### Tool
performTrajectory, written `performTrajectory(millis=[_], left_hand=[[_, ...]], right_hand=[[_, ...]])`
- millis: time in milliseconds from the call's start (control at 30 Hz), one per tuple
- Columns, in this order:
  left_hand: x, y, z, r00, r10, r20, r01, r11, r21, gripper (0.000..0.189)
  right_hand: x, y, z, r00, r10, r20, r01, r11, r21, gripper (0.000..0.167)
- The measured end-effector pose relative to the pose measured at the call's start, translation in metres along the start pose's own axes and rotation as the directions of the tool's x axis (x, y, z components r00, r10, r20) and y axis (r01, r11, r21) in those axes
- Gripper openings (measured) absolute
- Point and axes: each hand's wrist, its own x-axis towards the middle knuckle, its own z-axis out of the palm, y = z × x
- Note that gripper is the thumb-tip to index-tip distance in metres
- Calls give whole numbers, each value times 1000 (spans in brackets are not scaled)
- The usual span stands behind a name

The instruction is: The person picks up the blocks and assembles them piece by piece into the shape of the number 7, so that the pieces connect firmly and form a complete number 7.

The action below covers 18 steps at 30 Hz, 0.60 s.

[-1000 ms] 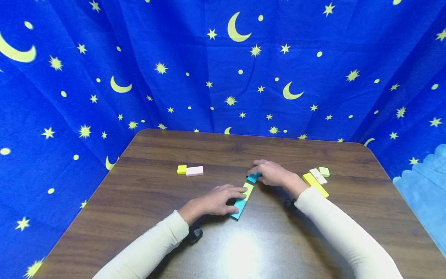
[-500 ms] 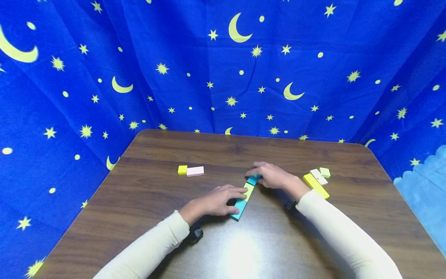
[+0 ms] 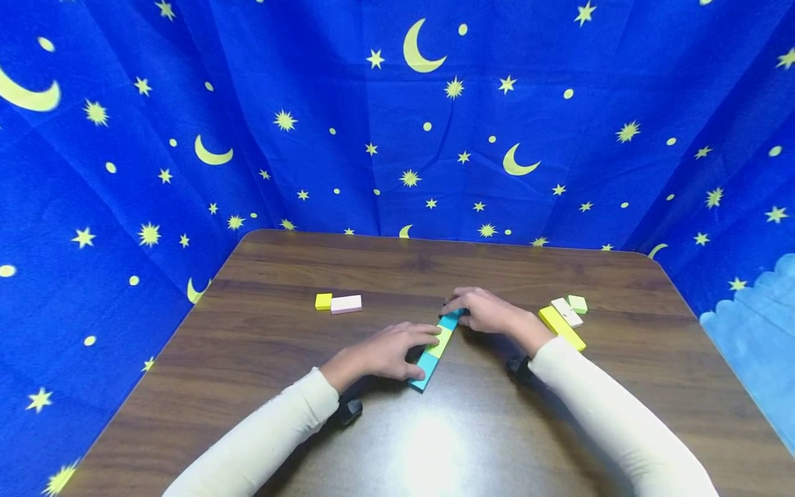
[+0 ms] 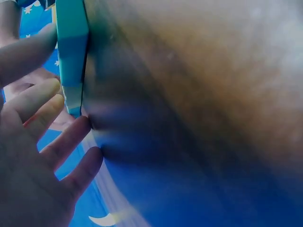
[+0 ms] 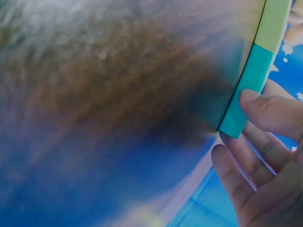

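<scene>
Three flat blocks lie end to end in a slanting row on the table: a near teal block point(image 3: 425, 373), a light-green block point(image 3: 442, 342) in the middle and a far teal block point(image 3: 450, 320). My left hand point(image 3: 395, 351) rests along the row's left side, thumb touching the near teal block and index finger on the light-green one; its fingers look fairly straight in the left wrist view. With thumb and fingers on opposite sides, my right hand point(image 3: 486, 312) pinches the far teal block, whose end meets the light-green block point(image 5: 273, 26) in the right wrist view.
On the left of the brown wooden table point(image 3: 279, 269) lie a small yellow block point(image 3: 324, 301) and a pale pink block point(image 3: 346, 304). Beside my right forearm are a long yellow block point(image 3: 562, 329), a white block point(image 3: 567, 313) and a small pale-green block point(image 3: 577, 304). A starry blue curtain point(image 3: 348, 83) hangs behind.
The far teal block, pinched by my right hand, has shifted slightly toward the light-green block, and the gap between them has closed. My left hand stays nearly in place.
</scene>
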Motion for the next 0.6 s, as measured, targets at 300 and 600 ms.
performTrajectory(millis=[300, 600], left_hand=[[8, -4, -5, 996, 0, 92, 1, 1000, -16, 80], [10, -3, -8, 991, -2, 137, 4, 1000, -12, 90]], right_hand=[[1, 1, 3, 1000, -3, 8, 3, 999, 40, 33], [0, 1, 2, 1000, 17, 22, -18, 998, 54, 33]])
